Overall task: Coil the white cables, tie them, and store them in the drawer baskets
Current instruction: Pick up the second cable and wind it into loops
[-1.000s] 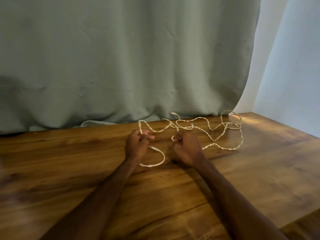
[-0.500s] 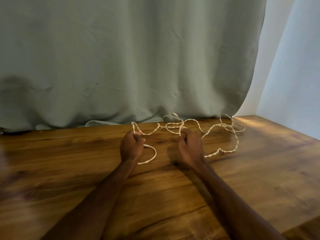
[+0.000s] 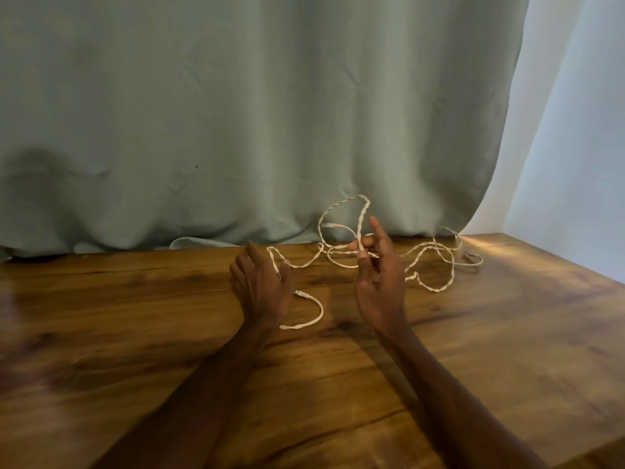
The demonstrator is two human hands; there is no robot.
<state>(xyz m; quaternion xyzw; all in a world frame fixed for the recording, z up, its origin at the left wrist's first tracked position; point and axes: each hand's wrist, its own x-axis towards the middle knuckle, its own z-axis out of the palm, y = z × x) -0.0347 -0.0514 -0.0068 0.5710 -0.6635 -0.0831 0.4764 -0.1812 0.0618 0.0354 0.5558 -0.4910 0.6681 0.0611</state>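
A long white braided cable (image 3: 436, 262) lies in loose tangled loops on the wooden table (image 3: 473, 350), near the back edge. My left hand (image 3: 262, 286) holds one stretch of it between thumb and fingers; the plug end curls on the wood just right of that hand. My right hand (image 3: 380, 279) is raised a little off the table and pinches another stretch, lifting a tall loop up in front of the curtain. The rest of the cable trails to the right of my right hand.
A grey-green curtain (image 3: 236, 113) hangs along the table's back edge. A pale wall (image 3: 575, 147) stands at the right. The table's right corner lies near the cable's far loops. No drawer or basket is in view.
My right hand has lifted off the table and spread its fingers, raising a loop of cable. My left hand has shifted slightly and uncurled somewhat. The loops on the table have drawn closer.
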